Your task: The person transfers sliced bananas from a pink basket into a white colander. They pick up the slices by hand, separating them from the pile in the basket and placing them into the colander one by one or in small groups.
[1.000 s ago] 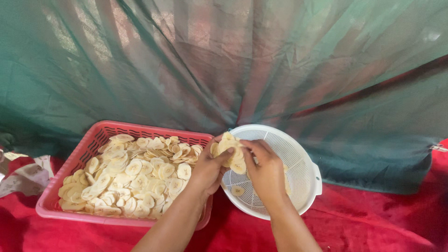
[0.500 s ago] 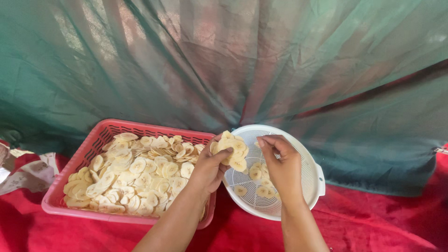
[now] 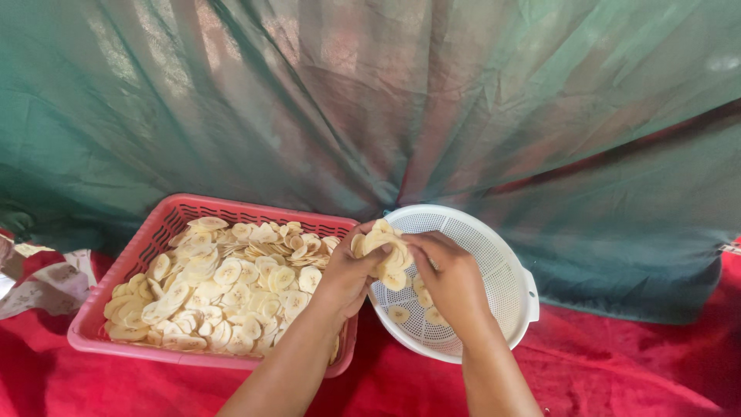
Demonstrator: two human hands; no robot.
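A clump of pale banana slices (image 3: 384, 249) is gripped in the left hand (image 3: 345, 270), whose fingers are curled closed around it, above the gap between two containers; the right hand (image 3: 450, 278) is set against the same clump from the right, its fingertips pinched on the slices, over a white perforated colander (image 3: 502, 262). A few loose slices (image 3: 399, 313) are seen lying on the colander's floor, below the hands. To the left, a pink plastic basket (image 3: 147, 243) is heaped with many more slices (image 3: 224, 289); its near right corner is just beside the colander. Both containers are set on a red cloth (image 3: 617, 371) that covers the surface, rumpled in places. At the far left edge, a crumpled patterned cloth (image 3: 42, 282) is laid on the red cloth. The whole background is filled by a draped green mesh net (image 3: 463, 100), folded and hanging down to the surface; nothing of the room behind it can be made out.
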